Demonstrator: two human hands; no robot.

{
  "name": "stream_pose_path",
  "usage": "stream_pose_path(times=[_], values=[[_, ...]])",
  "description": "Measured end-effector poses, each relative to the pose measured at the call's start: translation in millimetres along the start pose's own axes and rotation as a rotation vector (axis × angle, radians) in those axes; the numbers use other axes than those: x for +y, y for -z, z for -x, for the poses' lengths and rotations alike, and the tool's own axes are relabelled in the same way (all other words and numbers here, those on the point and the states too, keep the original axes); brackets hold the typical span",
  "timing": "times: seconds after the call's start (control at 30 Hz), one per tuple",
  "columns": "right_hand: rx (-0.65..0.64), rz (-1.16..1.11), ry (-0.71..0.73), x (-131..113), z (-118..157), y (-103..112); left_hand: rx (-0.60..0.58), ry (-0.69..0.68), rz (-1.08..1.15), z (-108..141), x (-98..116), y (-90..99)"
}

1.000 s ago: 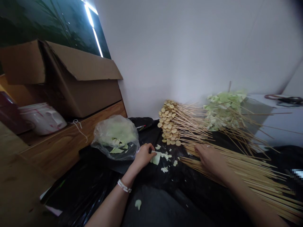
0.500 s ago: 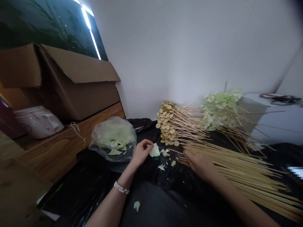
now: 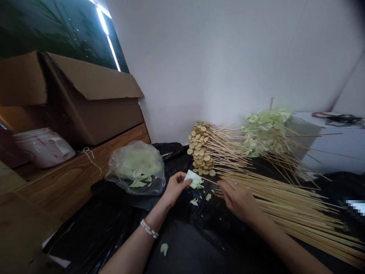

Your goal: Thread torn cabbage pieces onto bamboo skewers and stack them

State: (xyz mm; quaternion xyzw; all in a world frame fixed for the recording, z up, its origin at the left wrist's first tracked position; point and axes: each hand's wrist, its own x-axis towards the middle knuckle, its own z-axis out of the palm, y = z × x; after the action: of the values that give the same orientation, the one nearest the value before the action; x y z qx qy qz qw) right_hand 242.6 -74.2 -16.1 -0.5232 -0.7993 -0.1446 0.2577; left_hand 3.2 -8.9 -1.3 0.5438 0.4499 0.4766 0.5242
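Evidently, both hands are busy above the black plastic sheet (image 3: 196,238). Near its middle, the left hand (image 3: 174,188), wearing a white beaded bracelet (image 3: 148,228), pinches a flat, pale-green piece of cabbage leaf (image 3: 194,179) between thumb and fingers. Facing it, the right hand (image 3: 240,198) grips a thin, tan wooden skewer (image 3: 210,180), its tip at the leaf's right side; whether it has pierced the leaf, I cannot tell. Beneath the right hand, a broad spread of bare wooden skewers (image 3: 302,214) runs out toward the sheet's right edge. By the far edge lie stacked skewers tipped with round, yellowish slices (image 3: 200,146), and right of those, a heap of skewered pale-green leaves (image 3: 265,123). Toward the left edge sits a clear plastic bag (image 3: 114,172) containing leaf pieces.
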Motion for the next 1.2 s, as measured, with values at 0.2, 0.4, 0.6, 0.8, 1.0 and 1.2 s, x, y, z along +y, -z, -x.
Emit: stream_pose_path(times=[0.2, 0.4, 0.6, 0.8, 1.0, 1.2], values=[[0.03, -0.135, -0.073, -10, -4, 10, -0.121, -0.036, 0.021, 9, 5, -11.3], [-0.156, -0.528, -0.121, -23, -19, 31, -0.265, -0.05, 0.005, 23, 10, -24.9], [-0.211, -0.642, -0.113, -26, -28, 33, -0.25, -0.033, -0.001, 30, 20, -25.6], [-0.211, -0.577, -0.039, -29, -31, 30, -0.242, -0.007, 0.066, 29, 20, -25.2], [-0.194, -0.585, -0.096, -31, -40, 29, -0.282, 0.015, 0.151, 29, 14, -27.3], [-0.238, -0.664, -0.161, -34, -45, 25, -0.316, -0.002, 0.185, 29, 15, -26.1]])
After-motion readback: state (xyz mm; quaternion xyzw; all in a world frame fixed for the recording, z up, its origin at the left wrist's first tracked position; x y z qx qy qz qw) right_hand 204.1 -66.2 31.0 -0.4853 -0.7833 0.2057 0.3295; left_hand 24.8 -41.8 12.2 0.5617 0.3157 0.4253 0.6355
